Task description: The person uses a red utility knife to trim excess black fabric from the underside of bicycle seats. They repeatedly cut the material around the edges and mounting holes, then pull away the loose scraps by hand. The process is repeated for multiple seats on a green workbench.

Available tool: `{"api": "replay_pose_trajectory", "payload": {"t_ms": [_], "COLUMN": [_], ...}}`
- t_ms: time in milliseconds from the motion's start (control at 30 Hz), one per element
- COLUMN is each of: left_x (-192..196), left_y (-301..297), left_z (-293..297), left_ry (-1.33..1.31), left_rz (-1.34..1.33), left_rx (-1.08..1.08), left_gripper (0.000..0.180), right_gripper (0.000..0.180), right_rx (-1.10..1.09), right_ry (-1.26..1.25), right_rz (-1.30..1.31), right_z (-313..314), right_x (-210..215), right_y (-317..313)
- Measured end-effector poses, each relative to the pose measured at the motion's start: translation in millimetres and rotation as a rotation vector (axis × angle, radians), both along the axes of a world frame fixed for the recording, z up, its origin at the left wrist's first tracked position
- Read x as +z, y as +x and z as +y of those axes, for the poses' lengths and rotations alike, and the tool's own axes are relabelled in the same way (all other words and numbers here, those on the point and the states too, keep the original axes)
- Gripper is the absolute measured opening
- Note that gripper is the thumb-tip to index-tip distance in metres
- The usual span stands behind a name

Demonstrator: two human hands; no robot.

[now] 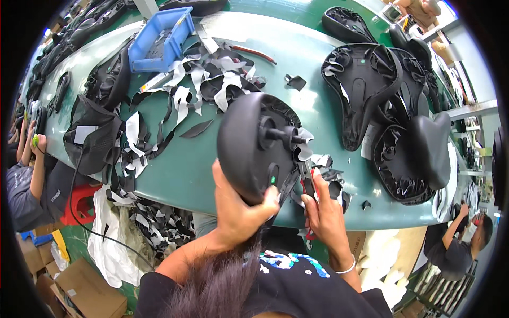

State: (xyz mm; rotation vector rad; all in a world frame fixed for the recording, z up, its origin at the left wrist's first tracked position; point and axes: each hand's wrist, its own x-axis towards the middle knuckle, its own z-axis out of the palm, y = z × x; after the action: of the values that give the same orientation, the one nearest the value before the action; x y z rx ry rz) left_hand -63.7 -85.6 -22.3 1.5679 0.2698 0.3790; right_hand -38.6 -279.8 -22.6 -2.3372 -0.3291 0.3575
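A black bicycle saddle (238, 146) is held up on edge above the table, its underside turned to the right. My left hand (238, 209) grips its lower end, thumb pressed on the underside. My right hand (326, 212) is closed round red-handled scissors (308, 184). Their metal blades meet the saddle's right rim, beside a loose pale flap of cover material (304, 151). How far apart the blades are, I cannot tell. Cut scraps lie behind and to the right of the scissors.
Black and white offcut strips (183, 98) are heaped at the left back, near a blue bin (161, 42). More saddles (360, 87) lie upturned on the green table (177, 183) at right. A bag of scraps (114, 238) stands below the left edge. Other people work at both sides.
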Motion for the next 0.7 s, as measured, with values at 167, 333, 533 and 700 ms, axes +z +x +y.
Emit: {"api": "replay_pose_trajectory", "payload": {"t_ms": [167, 333, 533, 700], "left_x": [-15.7, 6.3, 20.4, 11.1], "left_y": [-14.8, -10.4, -4.9, 57.8], "left_z": [-16.0, 17.1, 79.2, 134.8], "left_ry": [0.334, -0.02, -0.427, -0.647], "left_rz": [-0.164, 0.127, 0.221, 0.145], "left_rx": [0.043, -0.007, -0.054, -0.062], "left_gripper": [0.094, 0.073, 0.053, 0.036], "right_gripper": [0.045, 0.057, 0.048, 0.039], "right_rx": [-0.09, -0.189, -0.387, -0.082], "right_ry": [0.146, 0.406, -0.027, 0.19], "right_rz": [0.339, -0.272, -0.878, -0.359], "right_z": [-6.0, 13.3, -5.9, 0.1], "right_x": [28.8, 11.9, 23.0, 47.7], "right_y": [-27.0, 38.3, 117.9, 111.7]}}
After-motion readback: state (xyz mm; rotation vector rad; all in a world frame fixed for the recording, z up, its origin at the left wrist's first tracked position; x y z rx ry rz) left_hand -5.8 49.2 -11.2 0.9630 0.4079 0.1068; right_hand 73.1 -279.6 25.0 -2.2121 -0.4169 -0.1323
